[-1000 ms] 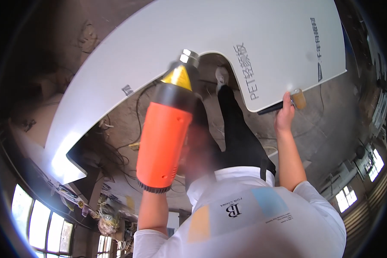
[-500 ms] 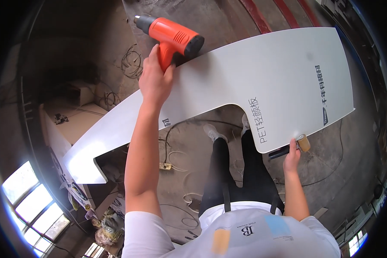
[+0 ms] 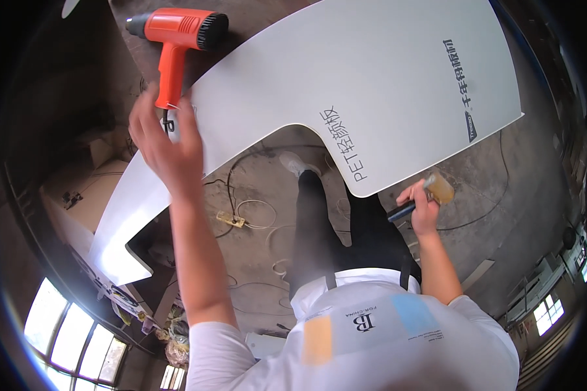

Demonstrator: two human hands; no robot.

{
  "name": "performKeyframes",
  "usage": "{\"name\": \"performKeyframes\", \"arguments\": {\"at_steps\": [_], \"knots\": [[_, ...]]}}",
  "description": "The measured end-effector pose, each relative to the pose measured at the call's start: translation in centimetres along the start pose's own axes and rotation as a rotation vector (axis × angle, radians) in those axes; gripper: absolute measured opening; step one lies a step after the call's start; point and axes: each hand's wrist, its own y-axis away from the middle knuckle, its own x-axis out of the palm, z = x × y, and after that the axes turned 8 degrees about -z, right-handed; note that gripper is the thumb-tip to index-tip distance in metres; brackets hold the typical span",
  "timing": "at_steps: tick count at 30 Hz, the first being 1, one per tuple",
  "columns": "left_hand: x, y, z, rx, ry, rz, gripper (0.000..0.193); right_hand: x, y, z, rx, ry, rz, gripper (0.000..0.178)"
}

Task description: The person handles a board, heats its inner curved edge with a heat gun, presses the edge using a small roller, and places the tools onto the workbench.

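An orange heat gun (image 3: 176, 29) with a dark nozzle and a black rear cap lies at the upper left, its handle pointing down to me. Around the bottom of that handle is my left hand (image 3: 169, 143), slightly blurred, fingers spread and not wrapped round it. A short dark cord loop shows at the handle's end. My right hand (image 3: 424, 208) grips a short hand tool (image 3: 441, 188) with a dark handle and an amber head; its exact kind is unclear. It is just off the near edge of a big white curved panel (image 3: 424, 85) with dark printing.
The panel narrows to the left and has a rounded cutout facing me. Below, cables and a yellowish power strip (image 3: 231, 219) lie on the grey concrete floor (image 3: 254, 186). A box-like tan unit (image 3: 98, 176) stands at left, with bagged items (image 3: 177, 348) lower down.
The heat gun has moved left and turned more level. My left hand has slid down its handle and its fingers have loosened. The right-hand tool has shifted away from the panel's edge.
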Motion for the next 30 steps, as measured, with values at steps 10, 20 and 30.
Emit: {"name": "performKeyframes", "arguments": {"at_steps": [10, 20, 30], "knots": [[-7.4, 17.9, -17.5, -0.903, 1.289, 1.097, 0.064, 8.7, 1.8, 6.1, -0.736, 0.361, 0.527, 0.054], [-4.4, 19.1, -12.3, -1.479, 0.893, 0.705, 0.020, 10.9, -12.4, 14.4, -1.016, 0.656, 0.289, 0.025], [0.6, 17.9, -14.3, -1.033, 0.564, 0.776, 0.021, 25.4, -25.1, 17.4, -1.167, 0.866, -0.090, 0.024]]}}
